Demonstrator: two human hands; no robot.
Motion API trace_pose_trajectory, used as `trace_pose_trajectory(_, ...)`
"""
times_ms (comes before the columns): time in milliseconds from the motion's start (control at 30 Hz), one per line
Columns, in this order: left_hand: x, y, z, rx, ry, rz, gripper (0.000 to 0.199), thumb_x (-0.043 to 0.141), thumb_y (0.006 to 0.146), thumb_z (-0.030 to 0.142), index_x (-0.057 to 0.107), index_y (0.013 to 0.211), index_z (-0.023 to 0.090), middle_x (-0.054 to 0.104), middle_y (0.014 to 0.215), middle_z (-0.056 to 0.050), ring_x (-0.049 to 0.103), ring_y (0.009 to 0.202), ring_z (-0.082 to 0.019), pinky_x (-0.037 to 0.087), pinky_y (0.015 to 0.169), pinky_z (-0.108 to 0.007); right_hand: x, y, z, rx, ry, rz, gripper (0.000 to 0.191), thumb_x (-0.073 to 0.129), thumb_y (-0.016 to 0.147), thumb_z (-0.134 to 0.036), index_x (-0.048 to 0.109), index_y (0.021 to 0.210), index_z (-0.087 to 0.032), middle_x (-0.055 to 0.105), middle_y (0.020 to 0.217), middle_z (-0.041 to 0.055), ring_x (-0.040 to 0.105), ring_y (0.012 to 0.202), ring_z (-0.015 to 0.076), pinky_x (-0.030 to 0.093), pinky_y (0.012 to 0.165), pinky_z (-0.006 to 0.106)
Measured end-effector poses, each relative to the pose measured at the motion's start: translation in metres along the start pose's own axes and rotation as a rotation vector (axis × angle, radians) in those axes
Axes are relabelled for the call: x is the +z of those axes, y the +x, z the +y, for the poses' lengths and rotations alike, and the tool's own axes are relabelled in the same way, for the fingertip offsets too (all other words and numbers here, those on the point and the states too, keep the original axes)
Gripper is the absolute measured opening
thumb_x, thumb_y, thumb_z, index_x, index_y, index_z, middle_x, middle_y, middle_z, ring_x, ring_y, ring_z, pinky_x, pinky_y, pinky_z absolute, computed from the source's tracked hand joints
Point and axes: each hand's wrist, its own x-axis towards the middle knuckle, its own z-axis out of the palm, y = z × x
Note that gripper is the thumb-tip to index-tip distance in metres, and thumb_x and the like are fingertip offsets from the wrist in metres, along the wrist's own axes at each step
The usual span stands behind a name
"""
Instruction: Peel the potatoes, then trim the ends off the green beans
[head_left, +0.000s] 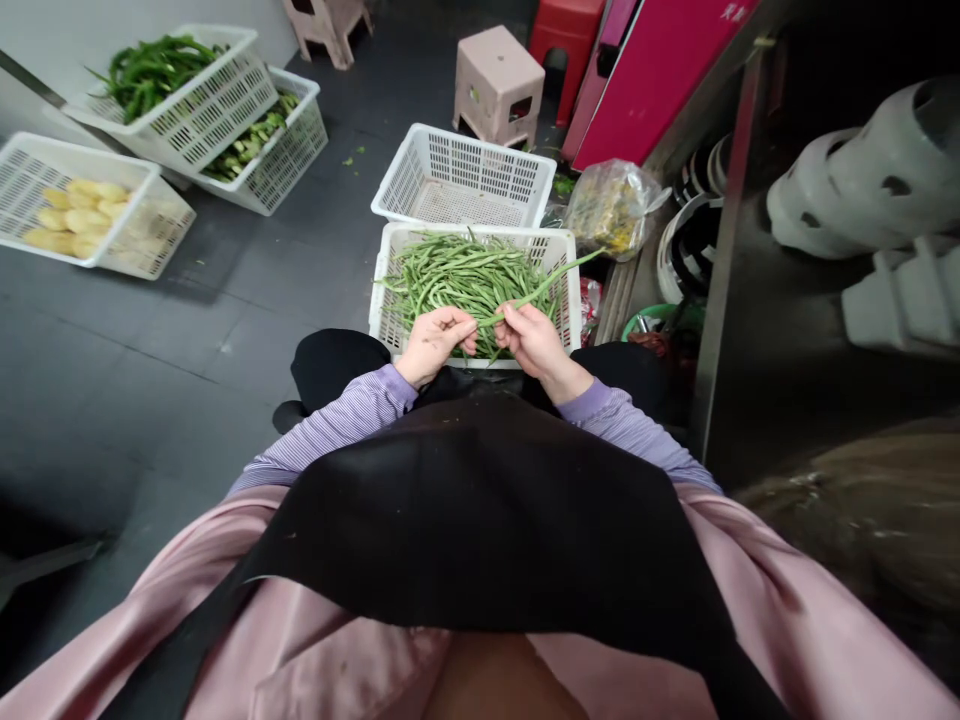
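A long green bean [551, 282] stretches between my two hands, above a white plastic basket [381, 290] filled with loose green beans [465, 275]. My left hand [436, 343] pinches its near end between thumb and fingers. Closed round the bean a little further along is my right hand [534, 338]; from there the bean sticks out up and to the right, past the basket's rim. Both hands are close together over the basket's near side.
Behind stands another white basket [465, 180], with a beige stool [499, 80] beyond. A clear bag [611, 210] lies right of it. At left are baskets of peeled yellow vegetables [79, 215] and long green vegetables [154, 72]. A metal shelf edge [724, 260] runs along the right.
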Motion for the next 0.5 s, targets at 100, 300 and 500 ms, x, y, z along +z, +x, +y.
trace_pose_trajectory(100,0.002,0.001,0.004,-0.049,-0.182,-0.14,0.082,0.122,0.072,0.084,0.071,0.082,0.021,0.075,0.069,0.002,0.069,0.058,-0.013,0.062,0.06,-0.025,-0.013,0.008,0.001,0.107,0.034,-0.233,0.043,0.101,0.117,-0.043,0.066,0.097,-0.025,0.065,0.077,-0.0036,0.065,0.071,0.0175,0.061,0.07,0.028)
trace_pose_trajectory(300,0.01,0.007,0.009,-0.118,-0.202,-0.24,0.085,0.12,0.07,0.09,0.069,0.077,0.022,0.065,0.062,0.003,0.061,0.057,-0.012,0.055,0.058,-0.024,-0.016,0.016,0.006,0.187,0.027,-0.366,0.046,0.103,0.114,-0.044,0.067,0.094,-0.024,0.076,0.082,0.0019,0.068,0.071,0.0168,0.06,0.066,0.027)
trace_pose_trajectory(500,0.0,0.019,-0.003,-0.093,0.258,0.028,0.062,0.11,0.094,0.059,0.06,0.079,0.025,0.057,0.062,0.007,0.051,0.058,-0.012,0.043,0.059,-0.024,-0.012,0.017,0.009,-0.078,-0.229,0.084,0.049,0.101,0.113,-0.048,0.06,0.096,-0.029,0.062,0.072,-0.0061,0.061,0.067,0.0166,0.054,0.067,0.026)
